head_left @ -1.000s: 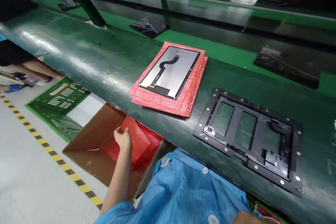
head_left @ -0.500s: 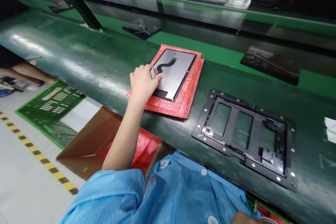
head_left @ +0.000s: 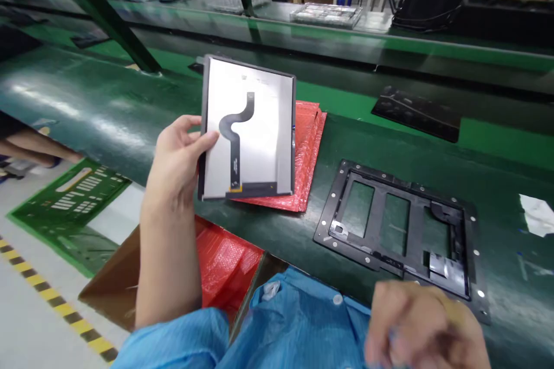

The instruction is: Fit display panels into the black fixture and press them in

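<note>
My left hand grips the left edge of an LCD screen panel, thumb on its silvery back and fingers behind. A black S-shaped ribbon cable runs up that back. The panel is raised and tilted towards me above a stack of red bubble-wrap bags. Low at the right, my right hand is smeared by motion, its fingers bent; whether it holds anything cannot be made out. Just beyond it, a black frame fixture with three openings lies on the green bench.
A cardboard box with red bubble wrap stands below the bench edge, beside a green crate. Dark flat panels lie along the green conveyor strip. A green post rises at the left. White paper lies at the right.
My left hand has lifted the screen panel off the red bubble-wrap stack and tilted it up towards me. My right hand has come up into view at the lower right.
</note>
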`<action>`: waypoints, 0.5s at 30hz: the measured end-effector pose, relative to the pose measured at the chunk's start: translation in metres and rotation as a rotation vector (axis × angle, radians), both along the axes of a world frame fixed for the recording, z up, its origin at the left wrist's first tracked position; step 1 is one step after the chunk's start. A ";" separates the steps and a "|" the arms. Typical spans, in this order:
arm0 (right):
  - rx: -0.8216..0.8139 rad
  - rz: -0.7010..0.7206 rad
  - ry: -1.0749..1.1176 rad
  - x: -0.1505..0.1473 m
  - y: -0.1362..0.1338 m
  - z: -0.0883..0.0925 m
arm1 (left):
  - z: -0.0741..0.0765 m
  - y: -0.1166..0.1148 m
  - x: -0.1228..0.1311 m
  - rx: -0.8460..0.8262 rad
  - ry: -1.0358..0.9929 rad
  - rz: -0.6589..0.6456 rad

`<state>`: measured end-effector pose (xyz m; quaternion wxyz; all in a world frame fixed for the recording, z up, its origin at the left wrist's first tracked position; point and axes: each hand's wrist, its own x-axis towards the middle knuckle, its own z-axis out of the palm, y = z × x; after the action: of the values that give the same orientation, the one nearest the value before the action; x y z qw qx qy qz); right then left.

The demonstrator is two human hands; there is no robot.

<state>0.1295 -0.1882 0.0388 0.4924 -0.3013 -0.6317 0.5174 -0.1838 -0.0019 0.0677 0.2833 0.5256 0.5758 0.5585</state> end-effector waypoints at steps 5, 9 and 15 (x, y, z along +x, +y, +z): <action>0.055 -0.664 -0.329 -0.015 0.030 -0.004 | 0.003 -0.061 0.053 -0.158 -0.381 -0.171; 0.172 -0.938 -0.532 -0.007 0.049 -0.016 | -0.005 -0.085 0.087 -0.313 -0.400 -0.273; 0.151 -1.051 -0.657 0.007 0.046 -0.022 | 0.003 -0.094 0.115 -0.370 -0.341 -0.248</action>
<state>0.1363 -0.1417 0.0172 0.4811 -0.6795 -0.5525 0.0404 -0.0686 -0.0955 0.0706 0.5337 0.4297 0.5432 0.4852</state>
